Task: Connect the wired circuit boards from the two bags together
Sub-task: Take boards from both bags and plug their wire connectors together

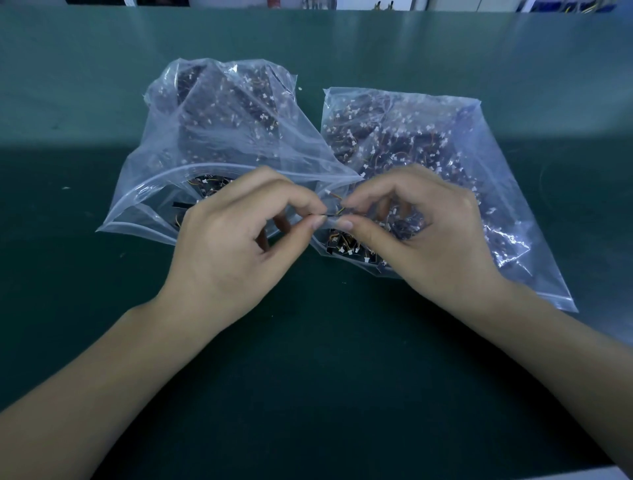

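— What's at the centre?

— A small wired board (331, 213), thin and dark, with short yellow and orange wires and a white plug at the end. It sits in the air between the two hands, just above the mouths of the bags. Whether it is one board or two meeting end to end, I cannot tell; it is too small and partly hidden.

— Who holds it?

— Both hands. The left hand (236, 240) pinches its left end between thumb and forefinger, the other fingers curled under. The right hand (424, 233) pinches the right end the same way, thumb below, forefinger bent over the top. Both sets of fingers are closed narrow on the part, and the thumb tips nearly touch.

— How many bags?

— Two, clear plastic with zip-type tops. The left bag (212, 137) stands puffed up, its mouth gaping toward the person, a few boards visible inside the opening. The right bag (428, 144) lies flatter, angled away to the right, its near corner open under the right hand. The two bags touch near the middle.

— And inside?

— Many dark little boards with white plugs and thin coloured wires, heaped in both; far too many to count.

— Any writing or labels?

— None that can be read.

— What carries it all?

— A dark green bench (308, 377). Both forearms reach over its near part. At the far edge a strip of blurred clutter (376, 4) shows, too indistinct to name.
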The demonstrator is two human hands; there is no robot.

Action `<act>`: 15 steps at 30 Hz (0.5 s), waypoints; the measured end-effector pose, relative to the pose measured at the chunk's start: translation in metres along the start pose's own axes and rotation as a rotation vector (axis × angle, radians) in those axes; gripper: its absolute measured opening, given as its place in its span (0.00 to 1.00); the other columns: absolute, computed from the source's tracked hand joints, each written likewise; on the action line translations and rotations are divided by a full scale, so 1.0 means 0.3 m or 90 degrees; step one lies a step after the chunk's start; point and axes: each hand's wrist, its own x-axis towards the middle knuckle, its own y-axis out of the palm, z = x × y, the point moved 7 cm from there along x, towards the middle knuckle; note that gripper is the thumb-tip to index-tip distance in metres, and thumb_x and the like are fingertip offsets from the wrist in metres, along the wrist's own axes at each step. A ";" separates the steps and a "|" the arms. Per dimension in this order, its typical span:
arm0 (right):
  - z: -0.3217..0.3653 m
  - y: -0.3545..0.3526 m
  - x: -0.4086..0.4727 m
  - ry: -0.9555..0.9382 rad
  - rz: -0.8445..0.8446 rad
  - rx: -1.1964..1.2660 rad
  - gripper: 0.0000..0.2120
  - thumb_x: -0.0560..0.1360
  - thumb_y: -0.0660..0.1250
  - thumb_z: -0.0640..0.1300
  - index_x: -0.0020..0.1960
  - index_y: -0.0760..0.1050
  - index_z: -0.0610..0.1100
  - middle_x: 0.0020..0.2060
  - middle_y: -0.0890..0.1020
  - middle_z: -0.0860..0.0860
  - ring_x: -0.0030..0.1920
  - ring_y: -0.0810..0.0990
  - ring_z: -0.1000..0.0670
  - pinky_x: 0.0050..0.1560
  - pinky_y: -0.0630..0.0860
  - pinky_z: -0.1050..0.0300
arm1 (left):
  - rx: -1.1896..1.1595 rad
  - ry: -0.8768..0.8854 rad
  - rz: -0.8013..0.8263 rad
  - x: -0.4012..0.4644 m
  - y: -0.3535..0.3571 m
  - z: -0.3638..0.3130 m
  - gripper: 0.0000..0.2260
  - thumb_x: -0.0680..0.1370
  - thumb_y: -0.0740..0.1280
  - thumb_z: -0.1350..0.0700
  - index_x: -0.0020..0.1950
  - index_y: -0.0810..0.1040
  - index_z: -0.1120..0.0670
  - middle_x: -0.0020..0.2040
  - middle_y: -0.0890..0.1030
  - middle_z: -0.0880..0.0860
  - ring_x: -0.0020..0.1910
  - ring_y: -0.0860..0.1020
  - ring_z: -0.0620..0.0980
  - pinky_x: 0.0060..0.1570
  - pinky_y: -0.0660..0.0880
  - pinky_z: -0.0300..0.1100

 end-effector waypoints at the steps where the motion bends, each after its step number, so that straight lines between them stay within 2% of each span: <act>1: -0.002 -0.003 0.000 0.004 -0.005 0.004 0.07 0.78 0.79 0.45 0.52 0.85 0.44 0.43 0.85 0.54 0.45 0.80 0.57 0.50 0.70 0.69 | 0.002 0.001 0.001 0.000 0.002 0.000 0.01 0.83 0.74 0.58 0.52 0.86 0.54 0.49 0.80 0.43 0.42 0.80 0.45 0.36 0.76 0.46; 4: 0.003 -0.001 0.000 -0.008 -0.001 -0.004 0.05 0.78 0.79 0.44 0.49 0.85 0.43 0.42 0.83 0.57 0.44 0.78 0.62 0.51 0.69 0.71 | 0.000 0.005 0.004 0.000 0.004 -0.002 0.01 0.83 0.73 0.58 0.53 0.85 0.53 0.50 0.80 0.42 0.42 0.80 0.45 0.36 0.76 0.47; 8: 0.007 -0.008 0.001 0.000 -0.011 0.011 0.06 0.78 0.79 0.45 0.48 0.84 0.44 0.42 0.84 0.56 0.44 0.77 0.63 0.50 0.69 0.71 | -0.005 0.001 -0.002 -0.002 0.000 -0.001 0.01 0.83 0.73 0.58 0.53 0.85 0.54 0.50 0.80 0.43 0.42 0.80 0.46 0.35 0.76 0.47; 10: 0.011 -0.005 0.002 -0.007 -0.003 0.007 0.06 0.78 0.79 0.44 0.47 0.85 0.43 0.42 0.83 0.55 0.44 0.77 0.60 0.50 0.69 0.70 | -0.004 0.000 0.000 -0.001 0.000 -0.003 0.02 0.83 0.73 0.58 0.53 0.85 0.55 0.50 0.80 0.43 0.42 0.80 0.46 0.35 0.76 0.48; 13: 0.011 -0.005 0.005 -0.009 0.007 -0.009 0.06 0.77 0.79 0.43 0.46 0.85 0.43 0.42 0.84 0.53 0.43 0.79 0.51 0.50 0.69 0.67 | -0.003 0.000 0.007 -0.001 0.004 -0.007 0.02 0.84 0.73 0.58 0.53 0.85 0.55 0.50 0.78 0.41 0.42 0.79 0.45 0.35 0.76 0.50; 15: 0.012 -0.006 0.006 -0.008 0.006 -0.011 0.05 0.77 0.80 0.43 0.46 0.85 0.43 0.42 0.84 0.54 0.43 0.79 0.51 0.50 0.69 0.67 | -0.004 -0.002 0.008 0.000 0.003 -0.008 0.02 0.83 0.73 0.58 0.52 0.85 0.55 0.50 0.79 0.42 0.42 0.79 0.45 0.35 0.76 0.50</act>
